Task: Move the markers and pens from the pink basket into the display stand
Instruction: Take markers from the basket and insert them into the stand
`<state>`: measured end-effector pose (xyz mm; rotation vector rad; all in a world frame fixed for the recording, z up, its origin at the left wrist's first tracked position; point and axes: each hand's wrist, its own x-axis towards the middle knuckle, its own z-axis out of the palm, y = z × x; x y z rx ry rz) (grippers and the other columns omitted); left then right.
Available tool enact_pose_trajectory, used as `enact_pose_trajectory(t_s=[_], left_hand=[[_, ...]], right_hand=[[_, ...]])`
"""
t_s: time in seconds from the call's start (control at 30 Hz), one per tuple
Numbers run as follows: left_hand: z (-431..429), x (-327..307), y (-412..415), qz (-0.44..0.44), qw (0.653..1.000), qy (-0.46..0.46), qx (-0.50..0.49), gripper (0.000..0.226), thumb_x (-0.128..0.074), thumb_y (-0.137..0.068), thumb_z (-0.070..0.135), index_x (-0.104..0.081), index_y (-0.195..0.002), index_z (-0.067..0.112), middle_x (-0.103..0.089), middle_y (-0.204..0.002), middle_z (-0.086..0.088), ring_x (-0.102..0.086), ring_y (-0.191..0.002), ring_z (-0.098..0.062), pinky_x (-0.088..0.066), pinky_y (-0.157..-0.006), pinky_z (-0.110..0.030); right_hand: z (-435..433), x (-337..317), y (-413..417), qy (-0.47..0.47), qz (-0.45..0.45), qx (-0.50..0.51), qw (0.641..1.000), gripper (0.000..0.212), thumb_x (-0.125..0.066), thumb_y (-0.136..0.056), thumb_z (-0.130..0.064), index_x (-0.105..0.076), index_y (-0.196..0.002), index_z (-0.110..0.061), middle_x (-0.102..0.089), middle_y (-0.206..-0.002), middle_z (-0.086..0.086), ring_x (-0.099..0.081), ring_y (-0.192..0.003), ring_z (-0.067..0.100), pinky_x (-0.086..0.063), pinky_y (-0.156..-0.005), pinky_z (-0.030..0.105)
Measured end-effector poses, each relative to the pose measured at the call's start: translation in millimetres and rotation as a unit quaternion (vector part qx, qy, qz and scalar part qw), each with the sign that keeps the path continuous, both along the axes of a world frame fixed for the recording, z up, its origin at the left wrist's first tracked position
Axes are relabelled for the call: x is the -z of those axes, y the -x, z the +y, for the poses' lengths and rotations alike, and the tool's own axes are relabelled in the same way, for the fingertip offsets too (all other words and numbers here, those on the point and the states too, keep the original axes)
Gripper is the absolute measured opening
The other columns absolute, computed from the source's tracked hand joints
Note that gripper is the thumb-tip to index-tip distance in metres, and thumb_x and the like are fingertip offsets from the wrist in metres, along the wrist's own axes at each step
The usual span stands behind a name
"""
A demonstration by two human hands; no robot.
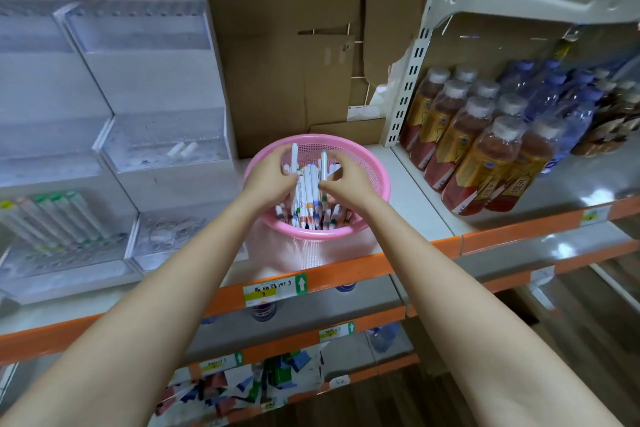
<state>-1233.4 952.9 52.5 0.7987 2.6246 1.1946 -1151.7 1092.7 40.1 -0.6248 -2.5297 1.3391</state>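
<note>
A pink basket (372,170) stands on the shelf, full of white markers (308,198) with coloured caps. Both my hands are inside it. My left hand (273,173) grips one white marker (294,158) that stands upright. My right hand (343,180) pinches another marker with a green cap (324,163), also upright. To the left stands the clear tiered display stand (156,121). Its neighbouring section holds several green-capped markers (59,218) in the lowest tier.
The shelf has an orange front edge (346,274) with a price label. Bottled drinks (478,149) crowd the shelf section to the right, past a white upright post (408,80). Cardboard (277,45) backs the shelf. Lower shelves hold small packs.
</note>
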Motion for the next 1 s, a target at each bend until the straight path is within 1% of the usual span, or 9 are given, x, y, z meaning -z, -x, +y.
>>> enact_pose_trajectory(t_s=[0.1,0.2,0.37,0.47,0.57,0.7,0.83,0.9,1.0], left_hand=[[-6.7,0.9,-0.9,-0.010,0.998,-0.063,0.006,0.061,-0.061,-0.082,0.005,-0.046,-0.137,0.028,-0.063,-0.080,-0.005,-0.060,-0.068,-0.017,-0.057,-0.071,-0.040],[-15.1,-3.2,-4.3,0.003,0.996,-0.088,0.033,0.065,-0.066,-0.081,0.007,-0.044,-0.137,0.031,-0.059,-0.085,0.005,-0.062,-0.082,-0.021,-0.057,-0.074,-0.046],[-27.6,-14.8,-12.7,0.033,0.988,-0.145,0.049,0.066,-0.069,-0.080,0.013,-0.041,-0.135,0.037,-0.060,-0.099,0.007,-0.064,-0.086,-0.021,-0.058,-0.074,-0.047],[-34.9,-24.3,-18.9,0.061,0.984,-0.161,0.046,0.063,-0.070,-0.081,0.011,-0.042,-0.133,0.032,-0.055,-0.102,0.014,-0.062,-0.084,-0.018,-0.059,-0.073,-0.043],[-48.8,-30.5,-22.8,0.107,0.982,-0.153,0.031,0.062,-0.067,-0.083,0.011,-0.042,-0.136,0.030,-0.058,-0.114,0.005,-0.058,-0.080,-0.010,-0.056,-0.074,-0.033],[-81.8,-38.7,-26.1,0.130,0.973,-0.189,0.008,0.062,-0.063,-0.084,0.006,-0.043,-0.136,0.033,-0.059,-0.082,0.004,-0.060,-0.074,-0.013,-0.056,-0.073,-0.034],[-123.0,-46.8,-24.5,0.148,0.968,-0.199,-0.023,0.062,-0.065,-0.085,0.005,-0.044,-0.135,0.035,-0.061,-0.094,0.002,-0.065,-0.078,-0.011,-0.056,-0.073,-0.028],[-144.8,-48.9,-20.7,0.145,0.967,-0.208,-0.033,0.061,-0.065,-0.084,0.005,-0.045,-0.134,0.035,-0.060,-0.093,0.002,-0.065,-0.076,-0.010,-0.058,-0.071,-0.032],[-178.9,-49.6,-13.3,0.139,0.966,-0.209,-0.056,0.060,-0.066,-0.083,0.004,-0.047,-0.131,0.035,-0.058,-0.090,0.003,-0.065,-0.075,-0.014,-0.059,-0.071,-0.040]], right_hand=[[-4.3,-5.4,-4.2,0.007,0.032,-0.024,0.999,0.078,-0.064,-0.079,-0.004,-0.032,-0.146,-0.030,-0.058,-0.092,0.000,-0.062,-0.079,0.020,-0.059,-0.069,0.045],[-10.5,-12.4,-8.1,0.005,0.079,-0.045,0.996,0.075,-0.067,-0.077,-0.004,-0.037,-0.141,-0.030,-0.057,-0.116,0.002,-0.061,-0.093,0.021,-0.058,-0.073,0.037],[-26.2,-25.4,-10.4,0.025,0.132,-0.041,0.990,0.065,-0.064,-0.075,-0.010,-0.040,-0.129,-0.039,-0.056,-0.091,0.003,-0.058,-0.071,0.024,-0.057,-0.062,0.053],[-39.5,-35.3,-12.6,0.023,0.173,-0.051,0.983,0.062,-0.065,-0.079,-0.008,-0.041,-0.128,-0.037,-0.056,-0.104,-0.003,-0.061,-0.078,0.028,-0.058,-0.059,0.049],[-56.2,-44.1,-14.1,0.009,0.193,-0.054,0.980,0.062,-0.066,-0.080,-0.007,-0.041,-0.129,-0.035,-0.054,-0.105,-0.016,-0.063,-0.080,0.020,-0.060,-0.060,0.045],[-80.5,-49.0,-12.9,-0.016,0.216,-0.041,0.975,0.062,-0.061,-0.080,-0.003,-0.041,-0.130,-0.034,-0.060,-0.093,-0.009,-0.063,-0.080,0.016,-0.057,-0.071,0.047],[-112.0,-56.2,-7.4,-0.032,0.237,-0.040,0.970,0.064,-0.061,-0.079,-0.004,-0.040,-0.131,-0.034,-0.061,-0.081,0.001,-0.064,-0.074,0.016,-0.056,-0.070,0.046],[-132.0,-59.6,-2.8,-0.038,0.254,-0.046,0.965,0.063,-0.063,-0.079,-0.002,-0.041,-0.132,-0.027,-0.059,-0.074,-0.001,-0.062,-0.067,0.016,-0.056,-0.067,0.044],[-161.9,-60.9,6.9,-0.032,0.263,-0.068,0.962,0.063,-0.065,-0.078,-0.004,-0.041,-0.131,-0.028,-0.058,-0.070,-0.004,-0.063,-0.065,0.019,-0.057,-0.063,0.049]])
